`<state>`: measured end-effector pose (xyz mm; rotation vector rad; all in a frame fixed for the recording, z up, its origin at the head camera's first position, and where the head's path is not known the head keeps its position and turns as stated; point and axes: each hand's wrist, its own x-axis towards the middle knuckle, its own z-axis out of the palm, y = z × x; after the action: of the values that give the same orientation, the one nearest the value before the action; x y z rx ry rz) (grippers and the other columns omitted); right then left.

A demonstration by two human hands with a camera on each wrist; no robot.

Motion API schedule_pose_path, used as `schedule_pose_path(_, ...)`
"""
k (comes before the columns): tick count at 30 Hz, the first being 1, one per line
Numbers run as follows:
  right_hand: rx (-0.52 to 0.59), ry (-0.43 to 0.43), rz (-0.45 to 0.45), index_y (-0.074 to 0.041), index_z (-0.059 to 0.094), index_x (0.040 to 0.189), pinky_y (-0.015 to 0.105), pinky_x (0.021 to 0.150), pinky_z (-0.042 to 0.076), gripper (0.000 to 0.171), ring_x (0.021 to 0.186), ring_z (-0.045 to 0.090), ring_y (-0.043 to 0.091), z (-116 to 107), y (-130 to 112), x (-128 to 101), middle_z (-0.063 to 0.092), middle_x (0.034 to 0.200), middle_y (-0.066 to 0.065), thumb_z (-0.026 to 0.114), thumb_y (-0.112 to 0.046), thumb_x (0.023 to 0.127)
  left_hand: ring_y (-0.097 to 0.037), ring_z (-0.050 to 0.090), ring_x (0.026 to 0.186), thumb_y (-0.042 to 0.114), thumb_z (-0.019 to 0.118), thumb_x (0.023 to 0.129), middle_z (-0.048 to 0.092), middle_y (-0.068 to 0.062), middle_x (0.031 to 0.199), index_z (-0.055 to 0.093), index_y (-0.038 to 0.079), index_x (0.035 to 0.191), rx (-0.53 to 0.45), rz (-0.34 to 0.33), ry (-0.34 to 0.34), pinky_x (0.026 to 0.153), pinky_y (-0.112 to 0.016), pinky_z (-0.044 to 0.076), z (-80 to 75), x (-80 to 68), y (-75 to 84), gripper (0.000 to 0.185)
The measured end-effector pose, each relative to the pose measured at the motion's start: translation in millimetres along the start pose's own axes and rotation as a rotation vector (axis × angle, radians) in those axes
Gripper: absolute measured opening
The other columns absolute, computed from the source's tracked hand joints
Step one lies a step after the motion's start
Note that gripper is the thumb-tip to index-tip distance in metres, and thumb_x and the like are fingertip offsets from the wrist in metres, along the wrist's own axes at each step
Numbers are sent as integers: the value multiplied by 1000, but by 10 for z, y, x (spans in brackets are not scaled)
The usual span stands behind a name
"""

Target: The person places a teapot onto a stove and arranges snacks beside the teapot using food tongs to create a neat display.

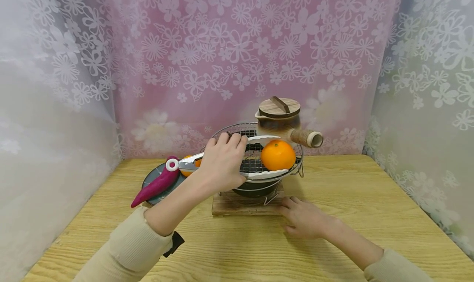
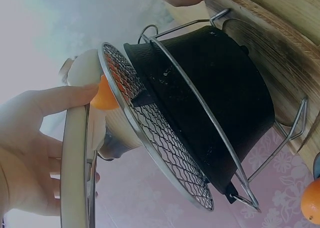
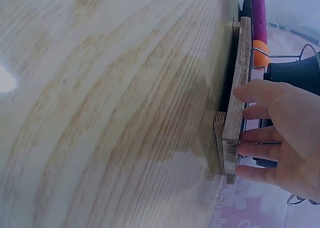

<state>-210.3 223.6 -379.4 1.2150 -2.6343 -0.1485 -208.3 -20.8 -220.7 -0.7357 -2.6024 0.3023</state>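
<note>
My left hand (image 1: 224, 160) grips a pair of metal tongs with pale scalloped arms (image 1: 264, 175), thumb on the near arm and fingers over the far one. The arms stand apart, one on either side of an orange (image 1: 278, 155) on a round wire rack (image 1: 252, 153). Under the rack is a black brazier (image 2: 200, 98) in a wire frame, standing on a wooden board (image 1: 244, 208). At the board's right front corner my right hand (image 1: 305, 218) rests its fingertips and thumb along the edge, fingers fairly straight.
A clay teapot (image 1: 268, 127) with a wooden lid stands at the back right of the rack, its side handle (image 1: 307, 138) jutting right. To the left lies a dark plate (image 1: 149, 179) with a long purple tapering vegetable (image 1: 159, 187) and another orange (image 2: 312, 200). Floral curtains surround the table.
</note>
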Motion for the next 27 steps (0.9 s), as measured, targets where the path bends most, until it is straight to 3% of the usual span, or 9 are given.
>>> schedule_pose_path(13,-20,6,-1,-6,61,107,41,78,48,36,93,56,28,1,-16,9,55,101,9,68,-28,79,-25,42,106,50,70,71,46,-5,129,38,8,140,-13,-7,-74,77,-35,37,-29,29,-7,87)
schedule_pose_path(27,-22,2,-6,-5,61,107,42,76,48,37,92,55,28,-26,-22,20,55,102,10,68,-28,79,-27,42,111,52,71,70,45,-6,132,38,7,140,-69,-7,-101,83,-39,38,-52,19,-40,89)
